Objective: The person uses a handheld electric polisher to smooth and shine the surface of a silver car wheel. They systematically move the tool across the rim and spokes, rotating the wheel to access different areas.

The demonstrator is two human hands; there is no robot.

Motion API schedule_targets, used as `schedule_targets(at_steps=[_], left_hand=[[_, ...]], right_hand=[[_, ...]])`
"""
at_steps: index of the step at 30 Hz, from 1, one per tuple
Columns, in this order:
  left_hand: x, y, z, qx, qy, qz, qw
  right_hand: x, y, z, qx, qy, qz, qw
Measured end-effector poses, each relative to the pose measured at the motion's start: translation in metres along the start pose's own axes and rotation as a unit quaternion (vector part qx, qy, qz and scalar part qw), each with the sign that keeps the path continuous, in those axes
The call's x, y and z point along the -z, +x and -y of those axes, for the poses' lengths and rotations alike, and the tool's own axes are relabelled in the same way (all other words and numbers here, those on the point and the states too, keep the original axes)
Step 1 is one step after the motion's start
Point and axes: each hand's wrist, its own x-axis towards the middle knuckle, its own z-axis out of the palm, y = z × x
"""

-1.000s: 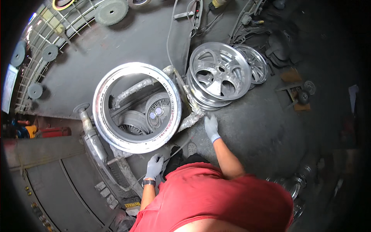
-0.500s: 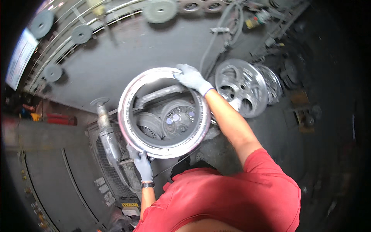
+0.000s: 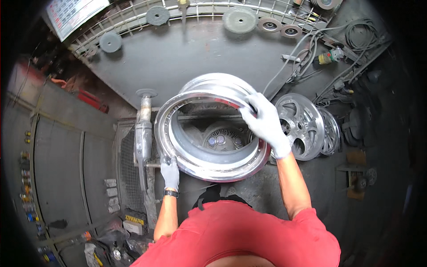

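While the right hand (image 3: 265,122) curls over the upper-right edge of the wheel rim (image 3: 209,167), thumb spread from the fingers, the left hand (image 3: 170,172) closes around its lower-left edge. Held by both, the rim stands tilted at mid-frame, between the hands. Small print covers a sheet (image 3: 73,15) at upper left; bold lettering marks a yellow-and-black box (image 3: 134,219) at lower left.

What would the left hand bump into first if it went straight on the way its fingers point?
The silver wheel rim. The left hand seems to be touching its lower left edge, so there looks to be no free gap, though depth is hard to judge here.
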Motion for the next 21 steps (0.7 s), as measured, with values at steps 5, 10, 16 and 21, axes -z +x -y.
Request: schedule_targets(at_steps=[5,10,16,21], left_hand=[[0.013,-0.019,0.001,0.033,-0.08,0.019,0.996],[0.021,-0.036,-0.043,0.02,-0.185,-0.08,0.979],[0.01,-0.126,-0.186,-0.013,-0.502,0.102,0.859],[0.028,-0.182,-0.191,-0.467,0.152,-0.065,0.869]], right_hand=[[0.032,-0.064,0.046,0.029,0.041,-0.012,0.999],[0.039,-0.115,0.055,0.134,0.062,-0.045,0.988],[0.033,-0.171,0.092,0.24,0.043,-0.053,0.968],[0.051,-0.182,0.111,0.287,0.075,-0.015,0.955]])
